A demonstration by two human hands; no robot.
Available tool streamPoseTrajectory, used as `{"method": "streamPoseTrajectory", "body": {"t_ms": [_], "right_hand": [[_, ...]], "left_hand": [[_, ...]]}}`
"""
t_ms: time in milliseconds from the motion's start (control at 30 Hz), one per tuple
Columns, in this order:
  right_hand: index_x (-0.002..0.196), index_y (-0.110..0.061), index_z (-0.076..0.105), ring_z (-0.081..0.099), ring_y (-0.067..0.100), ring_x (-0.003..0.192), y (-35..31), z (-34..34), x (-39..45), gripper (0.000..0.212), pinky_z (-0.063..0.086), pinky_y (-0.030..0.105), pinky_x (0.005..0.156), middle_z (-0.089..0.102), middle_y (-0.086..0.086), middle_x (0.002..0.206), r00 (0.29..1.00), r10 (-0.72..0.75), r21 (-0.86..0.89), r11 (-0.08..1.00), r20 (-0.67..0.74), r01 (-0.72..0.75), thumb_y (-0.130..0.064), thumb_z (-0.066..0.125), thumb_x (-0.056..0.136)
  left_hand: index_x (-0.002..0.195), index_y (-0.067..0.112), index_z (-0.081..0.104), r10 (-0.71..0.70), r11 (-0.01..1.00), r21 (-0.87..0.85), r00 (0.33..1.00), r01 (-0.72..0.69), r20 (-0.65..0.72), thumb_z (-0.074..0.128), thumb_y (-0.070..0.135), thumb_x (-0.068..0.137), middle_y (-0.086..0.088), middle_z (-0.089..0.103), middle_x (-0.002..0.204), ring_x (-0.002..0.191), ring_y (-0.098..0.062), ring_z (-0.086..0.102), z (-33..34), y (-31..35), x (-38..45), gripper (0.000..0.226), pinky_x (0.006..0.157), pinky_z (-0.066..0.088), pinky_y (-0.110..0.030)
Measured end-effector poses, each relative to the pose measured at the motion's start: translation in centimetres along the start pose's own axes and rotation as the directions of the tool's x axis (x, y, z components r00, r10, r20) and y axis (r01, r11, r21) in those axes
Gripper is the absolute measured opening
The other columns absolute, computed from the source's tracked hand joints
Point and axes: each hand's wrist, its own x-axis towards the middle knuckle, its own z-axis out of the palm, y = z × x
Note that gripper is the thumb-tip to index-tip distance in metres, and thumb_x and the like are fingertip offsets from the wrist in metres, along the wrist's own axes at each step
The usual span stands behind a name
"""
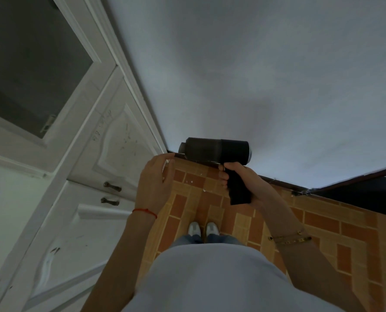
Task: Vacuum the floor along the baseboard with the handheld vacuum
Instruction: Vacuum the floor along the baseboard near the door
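No vacuuming seems begun: the right hand (237, 179) curls its fingers round the grip of the handheld vacuum (214, 152), a dark barrel held up well above the floor (322, 221). The left hand (156, 179), fingers loosely spread, holds nothing just beside its nozzle. The dark baseboard (277, 180) lies beyond the fingers.

1 handheld vac (214, 153), 2 hands: left (155, 179), right (239, 176); 2 white shoes (194, 228), 2 cabinet handles (112, 186), 1 red wrist string (144, 212), approx 2 bracelets (291, 238)
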Motion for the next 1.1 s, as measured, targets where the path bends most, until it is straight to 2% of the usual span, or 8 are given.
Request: {"method": "streamPoseTrajectory", "body": {"t_ms": [100, 333, 533, 633, 767, 900, 1033, 1100], "right_hand": [[0.086, -0.011, 0.058, 0.056, 0.012, 0.059, -0.2, -0.3, 0.1, 0.013, 0.05, 0.022, 0.057, 0.058, 0.002, 0.067, 1.0, 0.006, 0.012, 1.0, -0.011, -0.006, -0.024, 0.059, 0.088], [0.105, -0.006, 0.056, 0.057, 0.011, 0.056, -0.5, -1.1, 0.6, 0.023, 0.05, 0.022, 0.056, 0.059, 0.002, 0.066, 0.999, 0.022, -0.02, 1.0, -0.039, -0.022, -0.024, 0.057, 0.091], [0.083, -0.013, 0.058, 0.058, 0.013, 0.06, -0.4, -2.1, 2.3, 0.013, 0.051, 0.022, 0.058, 0.061, 0.002, 0.068, 0.994, 0.044, -0.05, 0.998, -0.101, -0.049, -0.023, 0.058, 0.091], [0.084, -0.012, 0.059, 0.06, 0.014, 0.062, -0.3, -2.8, 4.2, 0.013, 0.052, 0.024, 0.06, 0.062, 0.004, 0.07, 0.985, 0.071, -0.056, 0.995, -0.158, -0.08, -0.023, 0.059, 0.091], [0.088, -0.01, 0.059, 0.062, 0.017, 0.062, 0.6, -4.6, 7.9, 0.013, 0.054, 0.026, 0.06, 0.064, 0.007, 0.072, 0.962, 0.101, -0.086, 0.988, -0.254, -0.126, -0.022, 0.063, 0.09], [0.098, -0.008, 0.059, 0.064, 0.019, 0.064, 3.0, -7.0, 13.2, 0.018, 0.058, 0.027, 0.061, 0.067, 0.008, 0.074, 0.94, 0.107, -0.089, 0.986, -0.325, -0.142, -0.018, 0.068, 0.086], [0.116, 0.0, 0.057, 0.068, 0.026, 0.073, 7.5, -10.6, 20.2, 0.039, 0.058, 0.039, 0.077, 0.069, 0.017, 0.086, 0.937, 0.082, -0.203, 0.966, -0.341, -0.159, -0.017, 0.071, 0.084], [0.114, 0.0, 0.058, 0.067, 0.025, 0.067, 10.2, -12.6, 24.0, 0.035, 0.058, 0.036, 0.069, 0.069, 0.016, 0.082, 0.934, 0.064, -0.248, 0.956, -0.351, -0.158, -0.013, 0.07, 0.085]], "left_hand": [[0.115, 0.001, 0.064, 0.016, 0.999, -0.031, 1.0, -0.016, -0.011, 0.031, 0.053, 0.085, -0.014, 0.066, 0.114, 0.105, -0.022, 0.06, 0.4, 0.7, -0.5, 0.069, 0.097, 0.044, -0.031], [0.124, 0.021, 0.058, 0.047, 0.999, 0.028, 0.999, -0.047, -0.023, 0.042, 0.032, 0.103, 0.001, 0.063, 0.12, 0.11, -0.011, 0.056, 1.2, -1.5, 0.4, 0.029, 0.101, 0.046, -0.037], [0.126, 0.011, 0.058, 0.034, 0.996, 0.088, 0.999, -0.033, -0.017, 0.031, 0.047, 0.094, -0.008, 0.063, 0.122, 0.109, -0.012, 0.052, 2.8, -3.3, 1.5, 0.055, 0.101, 0.039, -0.031], [0.127, 0.012, 0.057, -0.011, 0.992, 0.123, 1.0, 0.013, -0.015, 0.035, 0.037, 0.099, -0.009, 0.062, 0.124, 0.113, -0.021, 0.055, 4.0, -5.2, 2.7, 0.044, 0.101, 0.037, -0.031], [0.13, 0.01, 0.055, -0.072, 0.986, 0.149, 0.997, 0.074, -0.023, 0.043, 0.022, 0.102, -0.012, 0.061, 0.126, 0.115, -0.025, 0.055, 6.9, -8.7, 4.4, 0.033, 0.103, 0.039, -0.036], [0.132, 0.004, 0.054, -0.123, 0.976, 0.182, 0.992, 0.119, 0.012, 0.032, 0.037, 0.098, -0.019, 0.059, 0.127, 0.116, -0.033, 0.054, 10.8, -13.4, 6.1, 0.052, 0.103, 0.039, -0.042], [0.135, 0.008, 0.051, -0.168, 0.964, 0.217, 0.985, 0.155, 0.043, 0.028, 0.042, 0.096, -0.016, 0.058, 0.129, 0.119, -0.032, 0.052, 16.0, -20.5, 7.5, 0.058, 0.104, 0.034, -0.04], [0.135, 0.009, 0.052, -0.181, 0.959, 0.231, 0.982, 0.163, 0.056, 0.028, 0.041, 0.095, -0.015, 0.058, 0.129, 0.118, -0.031, 0.052, 19.0, -24.5, 8.3, 0.056, 0.104, 0.037, -0.043]]}}
